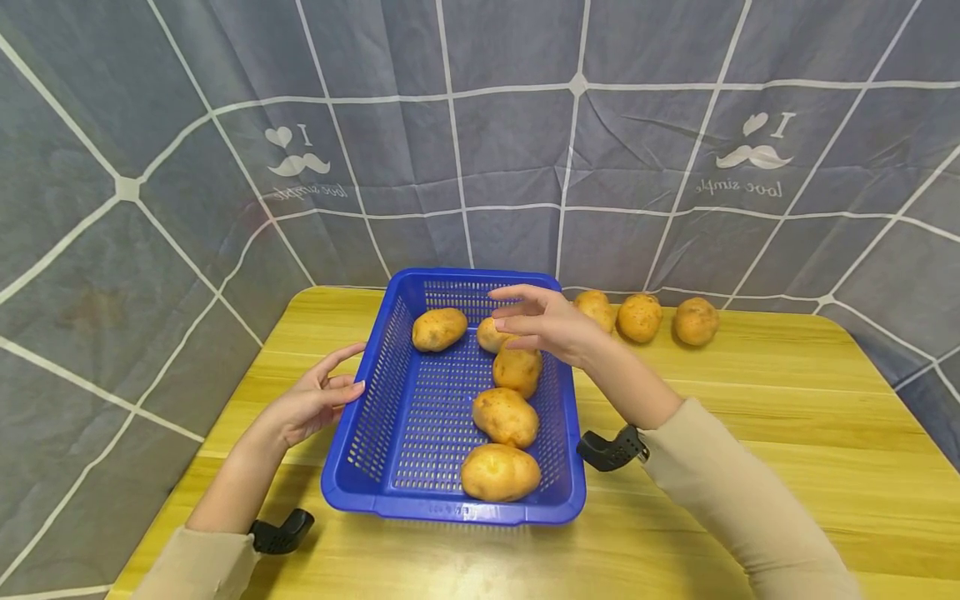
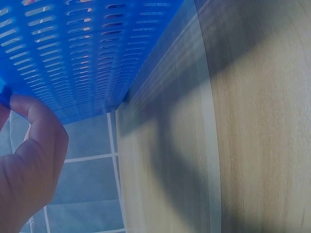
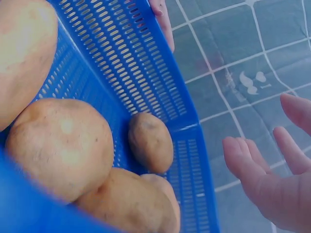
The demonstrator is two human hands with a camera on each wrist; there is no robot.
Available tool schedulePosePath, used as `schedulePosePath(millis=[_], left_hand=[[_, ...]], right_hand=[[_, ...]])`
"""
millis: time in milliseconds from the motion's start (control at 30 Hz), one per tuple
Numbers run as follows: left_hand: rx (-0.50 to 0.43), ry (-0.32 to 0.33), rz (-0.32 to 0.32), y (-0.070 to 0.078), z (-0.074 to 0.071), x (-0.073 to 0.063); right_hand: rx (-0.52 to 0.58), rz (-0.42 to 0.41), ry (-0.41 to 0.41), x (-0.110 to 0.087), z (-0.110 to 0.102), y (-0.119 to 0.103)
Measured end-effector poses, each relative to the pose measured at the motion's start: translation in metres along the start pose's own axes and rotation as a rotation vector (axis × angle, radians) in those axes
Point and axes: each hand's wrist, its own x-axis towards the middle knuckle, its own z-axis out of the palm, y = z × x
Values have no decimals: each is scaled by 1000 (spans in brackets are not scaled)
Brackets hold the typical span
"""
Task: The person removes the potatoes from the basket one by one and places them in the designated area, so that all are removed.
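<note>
A blue plastic basket (image 1: 420,392) with slotted walls stands on the table. Its right side holds a row of potatoes (image 1: 500,472), and a single potato (image 1: 439,329) lies in the far left corner. My left hand (image 1: 307,404) grips the basket's left rim, its thumb and finger at the edge in the left wrist view. Over the far right part of the basket hovers my right hand (image 1: 551,323), fingers spread loosely with nothing in them. It partly hides a potato (image 1: 491,335) beneath. The right wrist view shows these fingers (image 3: 245,160) beyond the rim.
Three more potatoes (image 1: 640,317) sit in a line on the wooden table (image 1: 750,433), right of the basket near the back edge. A grey curtain (image 1: 510,150) with white lines hangs behind and at the left. Each wrist wears a black band (image 1: 611,450).
</note>
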Motion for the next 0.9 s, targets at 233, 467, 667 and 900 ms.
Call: schedulePosePath(millis=[233,467,667,900], left_hand=[[-4,-12,4,-1,-1,0],[-6,-11,0,0,0,0],[-1,1,-5,1,-1,0],[8,-1,-7,0,-2,1]], right_hand=[[77,53,60,21,15,7],[116,160,112,41,29,15],[176,232,180,56,42,22],[213,283,274,70,52,31]])
